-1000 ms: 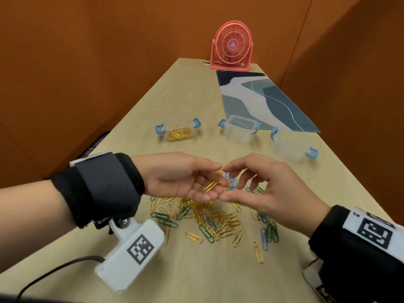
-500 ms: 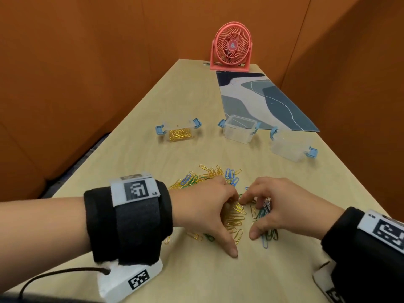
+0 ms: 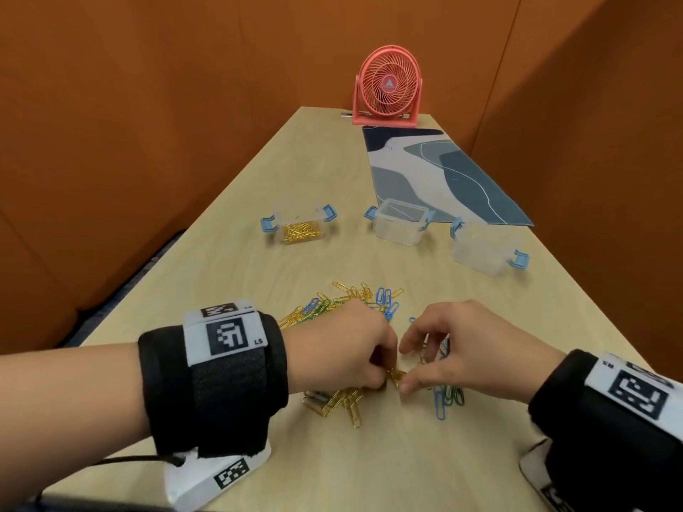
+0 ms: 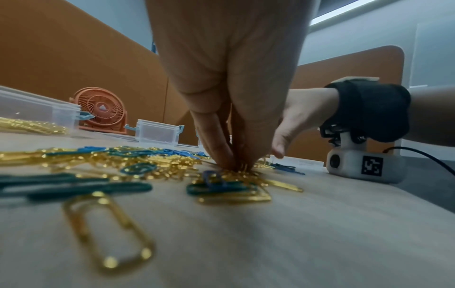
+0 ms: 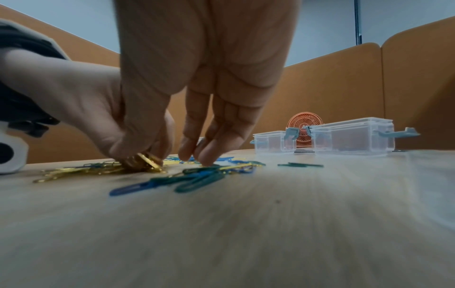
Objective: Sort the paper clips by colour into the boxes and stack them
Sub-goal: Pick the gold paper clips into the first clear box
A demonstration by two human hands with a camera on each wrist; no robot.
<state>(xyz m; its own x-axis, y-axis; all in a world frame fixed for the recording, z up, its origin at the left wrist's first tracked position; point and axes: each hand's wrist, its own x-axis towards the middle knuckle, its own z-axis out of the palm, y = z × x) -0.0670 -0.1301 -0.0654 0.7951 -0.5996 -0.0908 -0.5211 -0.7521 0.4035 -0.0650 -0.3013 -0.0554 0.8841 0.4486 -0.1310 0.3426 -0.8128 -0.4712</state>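
Gold, blue and green paper clips [image 3: 354, 297] lie scattered near the table's front. My left hand [image 3: 384, 378] is down on the pile, its fingers and thumb pinching a bunch of gold clips [image 3: 394, 375]; the left wrist view shows the left hand [image 4: 236, 165] closing on them. My right hand [image 3: 406, 364] sits just to the right with its fingers spread. Its thumb touches the gold bunch and its fingertips [image 5: 204, 157] rest on blue and green clips [image 5: 197, 179]. Three clear boxes stand behind: one with gold clips [image 3: 301, 230] and two empty ones [image 3: 401, 223] [image 3: 480, 253].
A pink fan [image 3: 386, 86] stands at the table's far end, and a blue patterned mat [image 3: 443, 171] lies behind the boxes. Orange partition walls close in both sides. More gold clips [image 3: 340, 399] lie under my left hand, and a blue-green cluster [image 3: 449, 397] lies under my right.
Both hands have come down from above the pile onto the table. My left hand has turned palm down and curled its fingers onto gold clips; my right thumb has moved in beside them.
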